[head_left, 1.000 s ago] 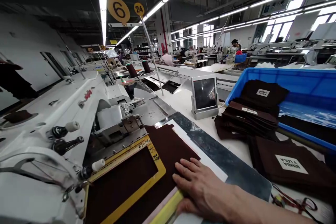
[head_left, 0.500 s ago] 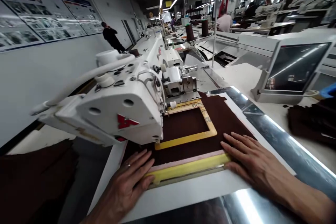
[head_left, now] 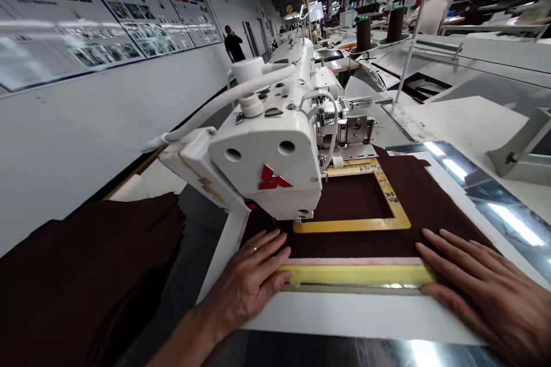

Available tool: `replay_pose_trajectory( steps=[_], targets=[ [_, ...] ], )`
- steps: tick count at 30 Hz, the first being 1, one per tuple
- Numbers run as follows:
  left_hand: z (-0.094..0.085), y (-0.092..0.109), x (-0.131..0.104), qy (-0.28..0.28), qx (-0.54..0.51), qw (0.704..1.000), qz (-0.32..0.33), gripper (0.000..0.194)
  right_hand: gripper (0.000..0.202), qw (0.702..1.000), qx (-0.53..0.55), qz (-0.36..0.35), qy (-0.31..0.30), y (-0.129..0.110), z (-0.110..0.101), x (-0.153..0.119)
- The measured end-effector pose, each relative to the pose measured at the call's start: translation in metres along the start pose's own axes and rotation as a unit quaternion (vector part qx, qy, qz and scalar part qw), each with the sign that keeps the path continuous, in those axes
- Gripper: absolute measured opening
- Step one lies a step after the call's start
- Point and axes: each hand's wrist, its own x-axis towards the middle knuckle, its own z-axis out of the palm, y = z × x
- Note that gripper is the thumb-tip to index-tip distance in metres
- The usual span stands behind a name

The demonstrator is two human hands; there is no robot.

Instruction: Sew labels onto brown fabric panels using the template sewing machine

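My left hand (head_left: 253,278), with a ring on one finger, lies flat at the left end of a yellow strip (head_left: 357,275), fingertips on dark brown fabric (head_left: 344,245). My right hand (head_left: 482,281) rests with fingers spread on the fabric's right part, its thumb by the strip's right end. A yellow frame (head_left: 353,226) lies on the fabric beneath the head of a white sewing machine (head_left: 262,155) with a red logo. Under the fabric is a white sheet (head_left: 365,312).
Brown fabric (head_left: 86,258) is piled at the left. A screen housing (head_left: 520,149) stands at the right. Thread cones (head_left: 364,34) and a thin pole (head_left: 408,57) are behind the machine. A person in black (head_left: 233,45) stands by the left wall.
The view has turned left, so the machine, frame and both hands appear farther right. Both hands remain on the fabric and beside the strip.
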Motion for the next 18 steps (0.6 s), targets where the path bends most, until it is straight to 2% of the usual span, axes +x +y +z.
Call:
replay_pose_trajectory(
  steps=[5, 10, 14, 18],
  targets=[
    [0.001, 0.002, 0.000, 0.012, -0.003, 1.000, 0.010, 0.041, 0.071, 0.999, 0.001, -0.038, 0.025, 0.011, 0.011, -0.004],
    [0.002, -0.002, -0.003, 0.030, 0.017, 0.999, 0.024, 0.044, 0.068, 1.000, -0.014, 0.001, 0.001, -0.002, -0.001, 0.003],
    [0.004, -0.008, -0.003, 0.044, 0.056, 0.997, 0.037, 0.048, 0.069, 0.999, -0.035, -0.026, 0.030, -0.009, -0.011, 0.013],
    [0.007, -0.013, 0.000, 0.072, 0.085, 0.992, 0.059, 0.049, 0.065, 0.998, -0.034, -0.024, 0.045, -0.011, -0.018, 0.019]
  ],
)
